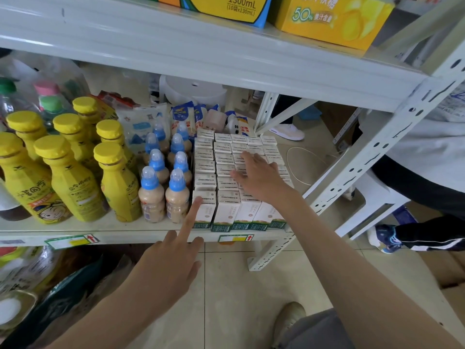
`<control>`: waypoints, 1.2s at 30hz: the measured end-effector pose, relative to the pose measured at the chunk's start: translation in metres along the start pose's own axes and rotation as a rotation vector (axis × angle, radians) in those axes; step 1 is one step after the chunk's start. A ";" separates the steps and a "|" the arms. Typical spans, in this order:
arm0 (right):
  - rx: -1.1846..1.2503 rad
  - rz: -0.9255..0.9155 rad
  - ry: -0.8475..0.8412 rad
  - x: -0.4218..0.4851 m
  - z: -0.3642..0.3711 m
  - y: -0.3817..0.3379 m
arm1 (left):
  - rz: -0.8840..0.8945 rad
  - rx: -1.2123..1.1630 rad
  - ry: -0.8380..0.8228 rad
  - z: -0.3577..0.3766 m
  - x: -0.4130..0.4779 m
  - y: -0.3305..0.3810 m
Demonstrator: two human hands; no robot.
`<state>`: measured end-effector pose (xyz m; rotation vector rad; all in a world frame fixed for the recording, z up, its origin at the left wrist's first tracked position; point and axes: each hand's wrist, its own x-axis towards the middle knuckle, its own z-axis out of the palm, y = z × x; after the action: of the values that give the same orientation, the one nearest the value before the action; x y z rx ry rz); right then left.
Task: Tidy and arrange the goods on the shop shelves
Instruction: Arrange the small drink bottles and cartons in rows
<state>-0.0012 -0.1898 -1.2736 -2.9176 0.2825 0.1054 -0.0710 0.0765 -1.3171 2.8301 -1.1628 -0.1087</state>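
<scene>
Two white metal shelves fill the view. On the lower shelf [100,226] stand, from left to right, yellow bottles [73,182], small bottles with blue caps [163,187] and a tight block of white milk cartons [221,157]. The block reaches the right end of the board, beside the perforated post [377,152]. Behind them lie soft white and blue bags [141,124]. The upper shelf [201,54] carries a yellow box [332,18]. A price label [235,238] is stuck on the front edge below the cartons. The floor [239,285] is of pale tiles, and at the right a second person sits on a white stool [377,197].

The right hand [256,177] lies flat on top of the milk cartons, fingers straight and spread, holding nothing. The left hand [171,265] is in front of the shelf. Its forefinger is stretched out and the tip touches the top of the front left carton; the other fingers are loose and hold nothing.

The right hand hides several cartons. The print on the carton tops is too small to read. The yellow box is cut off by the top edge and the seated person by the right edge. The goods below the lower shelf [37,285] at the left are blurred. I cannot tell what the pale round thing [193,91] behind the bags is.
</scene>
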 end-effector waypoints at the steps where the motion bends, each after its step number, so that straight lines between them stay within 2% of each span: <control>1: -0.001 -0.001 -0.001 0.000 0.000 0.000 | 0.002 0.000 0.006 0.000 0.000 0.000; 10: 0.007 -0.018 0.021 0.000 0.004 0.000 | 0.031 0.046 0.013 -0.003 0.001 0.005; 16: 0.001 -0.147 0.058 -0.001 0.003 -0.007 | -0.011 -0.004 0.015 0.000 0.001 0.000; 26: -0.014 -0.175 0.043 0.000 0.007 -0.013 | -0.003 -0.007 0.014 -0.003 0.002 0.001; 36: -0.091 -0.242 -0.060 -0.002 0.017 -0.033 | 0.029 0.086 -0.020 -0.008 0.002 0.007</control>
<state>0.0026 -0.1546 -1.2833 -3.0050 -0.0884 0.1707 -0.0737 0.0703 -1.3089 2.8914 -1.2415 -0.0882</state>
